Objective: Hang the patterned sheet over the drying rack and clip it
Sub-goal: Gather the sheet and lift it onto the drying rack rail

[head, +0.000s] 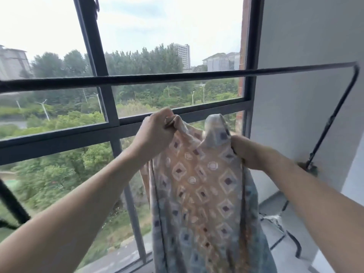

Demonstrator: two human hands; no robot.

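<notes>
The patterned sheet [201, 190], peach and blue-grey with diamond and circle motifs, hangs down in front of me in loose folds. My left hand [157, 127] pinches its upper left edge. My right hand [248, 152] grips its upper right side, and a fold of cloth sticks up between the two hands. The drying rack's dark top bar [157, 77] runs across the view above both hands, apart from the sheet. No clip is visible.
The rack's right end bends down into a slanted dark leg [332, 119] beside the grey wall [305, 46]. A large dark-framed window [110, 107] stands right behind the bar. Another dark strut [11, 205] shows at the lower left. Cables lie on the floor [283, 231] at lower right.
</notes>
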